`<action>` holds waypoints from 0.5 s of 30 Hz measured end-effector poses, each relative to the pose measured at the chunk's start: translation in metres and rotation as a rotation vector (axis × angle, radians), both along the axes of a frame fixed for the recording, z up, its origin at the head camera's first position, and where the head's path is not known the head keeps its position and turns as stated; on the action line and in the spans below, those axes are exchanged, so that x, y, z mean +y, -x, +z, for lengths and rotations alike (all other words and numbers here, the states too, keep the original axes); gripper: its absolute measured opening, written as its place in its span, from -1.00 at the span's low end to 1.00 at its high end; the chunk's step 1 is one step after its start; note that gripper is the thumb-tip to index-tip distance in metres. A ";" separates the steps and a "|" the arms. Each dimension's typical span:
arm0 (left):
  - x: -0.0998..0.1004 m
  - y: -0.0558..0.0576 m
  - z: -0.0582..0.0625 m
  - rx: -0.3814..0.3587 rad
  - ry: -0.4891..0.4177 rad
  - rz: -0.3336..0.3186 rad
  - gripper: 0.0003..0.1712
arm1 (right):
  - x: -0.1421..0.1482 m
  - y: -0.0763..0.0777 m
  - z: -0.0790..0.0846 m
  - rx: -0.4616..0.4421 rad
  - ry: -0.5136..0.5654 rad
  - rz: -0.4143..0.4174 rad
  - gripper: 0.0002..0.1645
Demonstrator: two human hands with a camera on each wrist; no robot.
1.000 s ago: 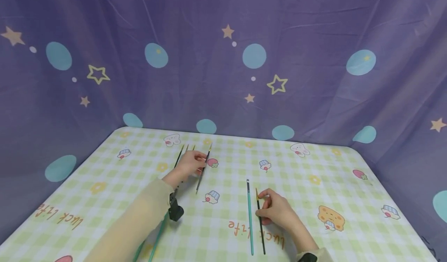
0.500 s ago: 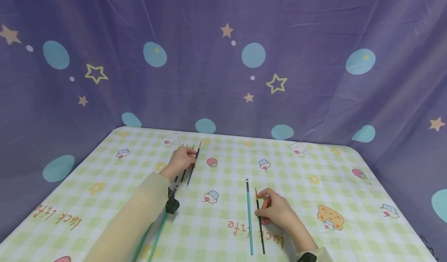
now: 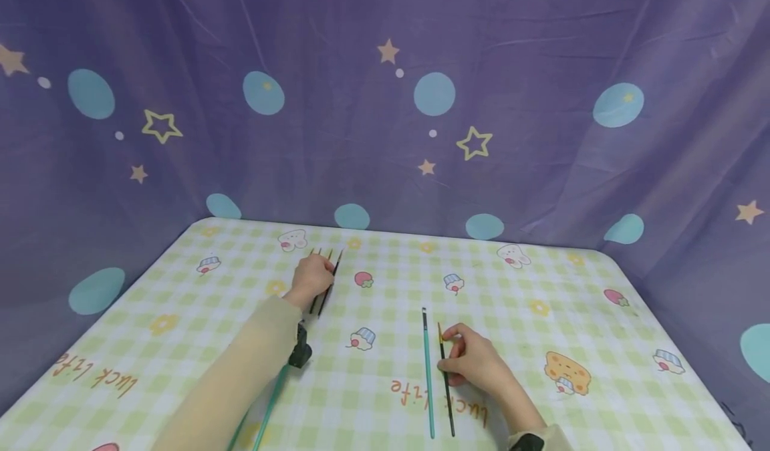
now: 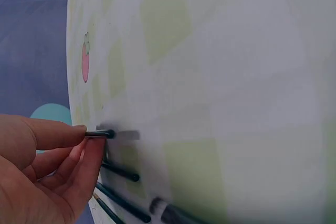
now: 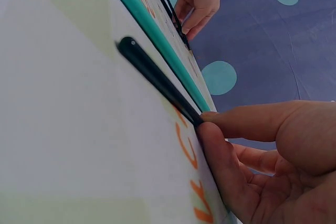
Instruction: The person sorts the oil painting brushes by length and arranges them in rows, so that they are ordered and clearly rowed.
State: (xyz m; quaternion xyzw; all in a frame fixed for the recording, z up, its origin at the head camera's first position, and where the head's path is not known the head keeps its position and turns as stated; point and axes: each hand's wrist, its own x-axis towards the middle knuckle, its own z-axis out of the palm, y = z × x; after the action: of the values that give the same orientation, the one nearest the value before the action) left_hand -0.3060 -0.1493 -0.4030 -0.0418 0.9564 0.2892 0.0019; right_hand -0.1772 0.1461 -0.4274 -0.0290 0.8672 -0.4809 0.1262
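In the head view, my left hand point(image 3: 311, 280) pinches a dark paintbrush point(image 3: 325, 300) at the far left of the table. The left wrist view shows its handle end point(image 4: 98, 134) between thumb and finger, close above the cloth. Other dark paintbrushes point(image 4: 122, 172) lie beside it in a row, partly hidden by the hand. Nearer the front, my right hand point(image 3: 475, 359) holds a black paintbrush point(image 3: 448, 404) between thumb and fingers. Left of that brush, roughly parallel and apart from it, lies a teal paintbrush point(image 3: 429, 377).
Two more teal-handled paintbrushes point(image 3: 272, 401) lie partly under the left forearm. A checked cloth point(image 3: 505, 311) with printed pictures covers the table. Behind it hangs a purple curtain point(image 3: 361, 137) with stars and dots.
My left hand has moved left with its dark paintbrush, bringing it close beside the other dark brushes. The right hand keeps its grip and has hardly moved.
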 end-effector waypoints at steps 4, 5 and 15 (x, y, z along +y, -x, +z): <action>0.003 0.003 -0.001 0.002 0.040 0.023 -0.68 | 0.000 0.000 0.000 0.005 0.002 -0.004 -0.52; 0.003 0.003 -0.001 0.003 0.042 0.028 -0.69 | 0.000 0.000 0.000 0.005 0.004 -0.005 -0.52; 0.009 0.002 -0.004 0.060 0.111 0.051 -0.76 | 0.001 0.000 -0.001 -0.001 0.021 0.009 -0.51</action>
State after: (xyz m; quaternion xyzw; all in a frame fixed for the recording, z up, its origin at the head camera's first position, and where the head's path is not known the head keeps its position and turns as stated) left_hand -0.3081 -0.1403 -0.4071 -0.0574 0.9692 0.2367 -0.0365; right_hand -0.1770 0.1472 -0.4283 -0.0339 0.8619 -0.4894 0.1283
